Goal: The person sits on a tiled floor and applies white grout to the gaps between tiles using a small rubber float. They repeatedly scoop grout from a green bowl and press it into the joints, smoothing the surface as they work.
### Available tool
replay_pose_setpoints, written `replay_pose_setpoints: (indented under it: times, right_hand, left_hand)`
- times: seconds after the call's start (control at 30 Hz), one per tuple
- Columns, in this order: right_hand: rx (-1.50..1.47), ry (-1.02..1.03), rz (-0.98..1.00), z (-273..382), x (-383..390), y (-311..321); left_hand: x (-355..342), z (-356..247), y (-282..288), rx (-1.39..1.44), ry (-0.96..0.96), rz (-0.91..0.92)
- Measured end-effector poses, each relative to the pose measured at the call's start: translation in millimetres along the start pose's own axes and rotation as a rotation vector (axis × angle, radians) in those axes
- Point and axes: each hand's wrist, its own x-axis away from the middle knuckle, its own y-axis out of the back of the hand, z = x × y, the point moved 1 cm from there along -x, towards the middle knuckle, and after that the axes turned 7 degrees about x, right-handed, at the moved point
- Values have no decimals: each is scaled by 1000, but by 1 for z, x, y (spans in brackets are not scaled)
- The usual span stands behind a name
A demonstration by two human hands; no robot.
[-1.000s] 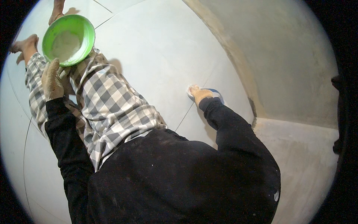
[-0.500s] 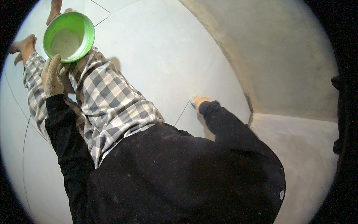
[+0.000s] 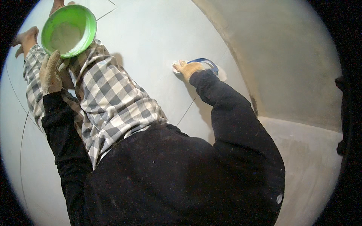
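My left hand (image 3: 51, 72), in a cream knit glove, grips the near rim of a green bowl (image 3: 89, 26). Whitish paste (image 3: 67, 37) lies in the bottom of the bowl, which is tilted toward me. My right hand (image 3: 190, 70), gloved too, is closed on a white flip-flop (image 3: 221, 74) with a blue strap (image 3: 205, 60). The flip-flop appears to lie flat against the pale tiles (image 3: 151, 49). Part of its sole is hidden under my hand and sleeve.
My legs in checked trousers (image 3: 113, 90) stretch to the upper left, with a bare foot (image 3: 28, 37) beyond the bowl. On the right rises a grey plastered surface (image 3: 286, 56) with a rough brownish edge. Thin dark joints (image 3: 186, 111) run between the tiles.
My right hand has moved farther away and a little left across the tiles, so the flip-flop and its blue strap now show more fully. The bowl has shifted slightly upward in view.
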Motion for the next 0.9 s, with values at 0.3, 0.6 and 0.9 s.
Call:
replay_pose_setpoints:
  times: [0.3,0.6,0.9]
  right_hand:
    - [-147,-162,374,-30,124,-132]
    - [-120,-61,364,-38,96,-18]
    - [-425,282,157,15,-17,101]
  left_hand:
    - [-14,21,14,64,-13,-23]
    - [2,-23,-21,323,203,-104]
    - [10,-36,-34,286,230,-70]
